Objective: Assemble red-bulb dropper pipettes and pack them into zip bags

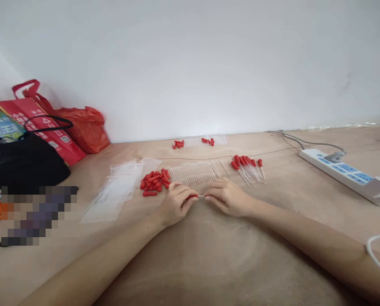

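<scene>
Between finger and thumb, my left hand pinches a red rubber dropper bulb. My right hand grips a thin clear dropper tube, whose end meets the bulb; how far it sits inside cannot be seen. A heap of loose red bulbs lies just beyond my left hand. Behind both hands, a row of bare tubes is laid side by side, with one tube apart at its right. Several droppers with red bulbs fitted rest beyond my right hand.
Clear plastic bags lie at left. Near the wall are more red bulbs and a small bag. A white power strip with cables stands at right. Red bags and a black bag fill the far left.
</scene>
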The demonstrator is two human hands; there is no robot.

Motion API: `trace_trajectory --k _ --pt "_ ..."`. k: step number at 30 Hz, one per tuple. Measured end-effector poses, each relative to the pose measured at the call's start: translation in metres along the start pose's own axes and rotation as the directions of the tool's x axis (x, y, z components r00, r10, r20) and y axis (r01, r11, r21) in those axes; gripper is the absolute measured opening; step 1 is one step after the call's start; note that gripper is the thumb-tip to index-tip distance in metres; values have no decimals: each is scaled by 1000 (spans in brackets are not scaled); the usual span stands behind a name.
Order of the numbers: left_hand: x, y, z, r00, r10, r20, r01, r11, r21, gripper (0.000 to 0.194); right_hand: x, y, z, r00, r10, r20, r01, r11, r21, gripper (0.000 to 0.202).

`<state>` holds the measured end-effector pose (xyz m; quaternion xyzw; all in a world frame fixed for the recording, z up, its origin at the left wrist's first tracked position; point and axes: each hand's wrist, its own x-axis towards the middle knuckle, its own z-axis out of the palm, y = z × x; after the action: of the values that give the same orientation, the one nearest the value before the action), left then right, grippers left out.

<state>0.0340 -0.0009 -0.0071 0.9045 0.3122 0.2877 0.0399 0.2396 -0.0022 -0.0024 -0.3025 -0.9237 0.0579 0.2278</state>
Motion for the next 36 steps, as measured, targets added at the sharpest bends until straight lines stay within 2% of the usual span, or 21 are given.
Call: trace_trajectory --k 3,6,8,10,13,18,23,32,36 --pt "0 -2 -2 995 -96 -27 97 994 46 16 -1 5 -8 999 33 20 -33 999 -17 18" --pt "-1 -4 -3 981 -182 -71 189 977 101 36 -3 19 -13 970 238 -52 -239 971 -16 18" --pt "-2 -5 -3 977 -199 -76 207 971 120 35 -5 31 -16 900 411 -144 -421 906 -47 19" --pt "-2 -5 -2 979 -194 -62 201 971 129 31 -7 43 -18 824 530 -201 -557 823 -112 20" --pt "-3 -4 -2 982 -182 -43 187 974 131 28 -10 54 -17 748 626 -221 -664 709 -238 19" --pt "-3 -5 -2 983 -180 -32 183 974 136 24 -7 62 -12 677 710 -194 -724 596 -347 15" --pt "-2 -7 -1 984 -175 -27 177 975 137 20 0 67 -11 601 768 -224 -782 505 -364 21" --pt "-1 -5 0 984 -176 -26 177 974 143 16 -1 74 -26 496 854 -158 -841 427 -333 29" --pt "-1 -5 -1 985 -174 -17 175 974 145 15 -4 77 -28 498 862 -88 -814 430 -391 26"
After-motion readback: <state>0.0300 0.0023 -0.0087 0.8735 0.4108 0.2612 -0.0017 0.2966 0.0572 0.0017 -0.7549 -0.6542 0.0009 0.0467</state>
